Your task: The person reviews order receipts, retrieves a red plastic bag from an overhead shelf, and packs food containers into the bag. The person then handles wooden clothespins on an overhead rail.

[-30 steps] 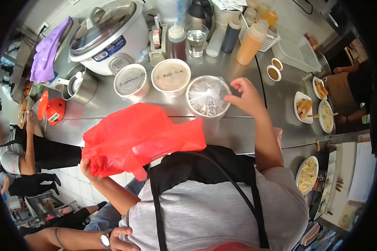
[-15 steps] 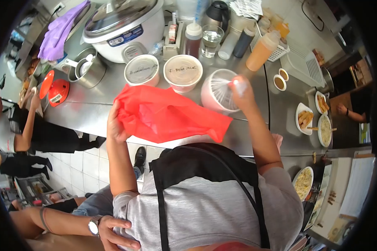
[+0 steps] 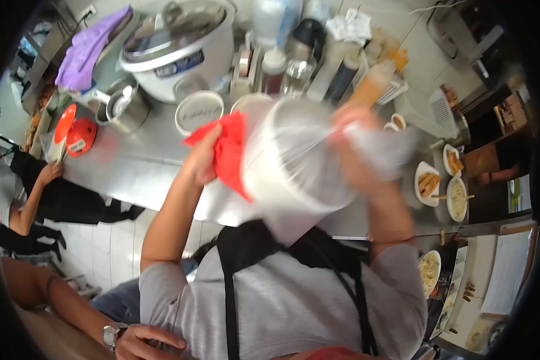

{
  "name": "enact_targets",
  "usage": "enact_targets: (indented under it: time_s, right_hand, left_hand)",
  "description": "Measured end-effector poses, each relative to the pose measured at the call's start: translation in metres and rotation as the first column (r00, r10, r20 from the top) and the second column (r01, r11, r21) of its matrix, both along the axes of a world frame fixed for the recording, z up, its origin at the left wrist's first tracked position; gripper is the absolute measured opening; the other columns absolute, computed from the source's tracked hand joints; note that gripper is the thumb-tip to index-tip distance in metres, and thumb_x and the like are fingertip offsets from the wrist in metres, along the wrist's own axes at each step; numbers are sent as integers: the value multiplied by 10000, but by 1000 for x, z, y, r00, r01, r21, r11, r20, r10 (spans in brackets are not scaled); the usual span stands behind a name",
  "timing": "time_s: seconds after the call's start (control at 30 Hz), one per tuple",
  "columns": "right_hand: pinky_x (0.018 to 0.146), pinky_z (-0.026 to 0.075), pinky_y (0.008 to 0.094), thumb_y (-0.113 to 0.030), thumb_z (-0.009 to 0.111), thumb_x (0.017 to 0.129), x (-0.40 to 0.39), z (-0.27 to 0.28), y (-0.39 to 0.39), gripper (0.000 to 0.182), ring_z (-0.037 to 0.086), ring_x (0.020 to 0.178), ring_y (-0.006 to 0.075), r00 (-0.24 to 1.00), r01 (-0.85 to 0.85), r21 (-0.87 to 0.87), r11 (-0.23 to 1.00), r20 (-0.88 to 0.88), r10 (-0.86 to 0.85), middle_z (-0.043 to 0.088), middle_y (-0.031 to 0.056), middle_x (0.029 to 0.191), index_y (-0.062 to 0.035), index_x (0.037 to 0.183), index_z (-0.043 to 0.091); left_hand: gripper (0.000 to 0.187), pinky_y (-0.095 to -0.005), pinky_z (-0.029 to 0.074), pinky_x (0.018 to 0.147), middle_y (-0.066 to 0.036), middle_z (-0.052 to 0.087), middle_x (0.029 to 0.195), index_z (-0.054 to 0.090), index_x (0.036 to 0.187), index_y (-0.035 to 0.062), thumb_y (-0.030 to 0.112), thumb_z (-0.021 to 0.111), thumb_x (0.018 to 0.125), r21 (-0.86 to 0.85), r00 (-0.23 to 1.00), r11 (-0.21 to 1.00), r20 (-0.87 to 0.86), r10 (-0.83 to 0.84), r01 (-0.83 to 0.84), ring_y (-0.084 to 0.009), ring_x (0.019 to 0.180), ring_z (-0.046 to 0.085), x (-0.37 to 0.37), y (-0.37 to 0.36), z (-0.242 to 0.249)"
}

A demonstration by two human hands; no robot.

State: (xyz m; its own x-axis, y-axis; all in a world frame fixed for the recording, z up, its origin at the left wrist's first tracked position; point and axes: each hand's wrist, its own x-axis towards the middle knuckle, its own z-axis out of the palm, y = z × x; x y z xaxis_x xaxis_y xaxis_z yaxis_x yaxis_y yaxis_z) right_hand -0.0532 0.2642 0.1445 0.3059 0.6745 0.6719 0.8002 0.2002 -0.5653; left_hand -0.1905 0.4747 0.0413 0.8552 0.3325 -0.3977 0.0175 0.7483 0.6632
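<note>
My right hand [image 3: 363,153], blurred by motion, is closed on the gathered neck of a clear plastic bag [image 3: 384,147]. Inside that bag is a large white tub [image 3: 267,159], lifted in front of my chest and tilted. My left hand [image 3: 205,157] grips a crumpled red fabric bag [image 3: 229,153] just left of the tub, and the two overlap in the head view. Behind them on the steel counter stands a lidded tub with writing on its lid [image 3: 199,113]. A second lidded tub [image 3: 251,105] is partly hidden by the raised one.
Along the back stand a large white rice cooker [image 3: 180,66], a steel pot [image 3: 129,111] and several sauce bottles [image 3: 375,81]. Plates of food [image 3: 427,183] sit at the right. A co-worker [image 3: 30,186] stands at the left, and another person's hand [image 3: 144,342] is near my left side.
My right hand has raised the bagged tub off the counter toward me. My left hand has drawn the red bag, now bunched up, beside it.
</note>
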Motion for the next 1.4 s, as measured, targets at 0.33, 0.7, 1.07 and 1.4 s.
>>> enact_targets:
  time_s: [0.33, 0.7, 1.07, 1.4]
  right_hand:
    - [684, 362, 359, -113, 568, 696, -47, -152, 55, 129, 467, 726, 261, 961, -216, -8, 976, 176, 214, 483, 93, 745, -54, 754, 467]
    - [722, 361, 359, -80, 525, 616, -55, -157, 56, 167, 469, 789, 244, 890, -295, -230, 927, 287, 354, 495, 75, 795, -67, 777, 480]
    - [740, 408, 377, -210, 532, 724, -46, -176, 78, 285, 506, 904, 283, 965, -225, -200, 954, -179, 190, 522, 134, 978, -69, 971, 510]
    - [736, 412, 363, -210, 527, 738, -35, -137, 50, 272, 508, 894, 287, 995, -81, -485, 871, -86, 45, 522, 140, 963, -64, 967, 507]
  left_hand:
    - [331, -327, 449, 714, -116, 538, 954, 429, 1089, 13, 243, 358, 861, 315, 972, 946, -192, 139, -73, -207, 799, 544, -32, 17, -85]
    - [236, -268, 418, 590, -78, 568, 759, 554, 838, 7, 214, 441, 832, 874, 906, 293, -420, 53, 388, -143, 654, 521, 1, 6, -34]
    - [273, -286, 437, 670, -124, 571, 813, 550, 1012, 47, 20, 493, 747, 972, 889, -78, -235, -394, 222, -248, 738, 559, -65, -62, 51]
    - [326, -370, 428, 635, -189, 538, 821, 449, 1012, 44, 203, 552, 747, 884, 843, -112, -466, -268, 454, -355, 759, 520, -62, -80, 31]
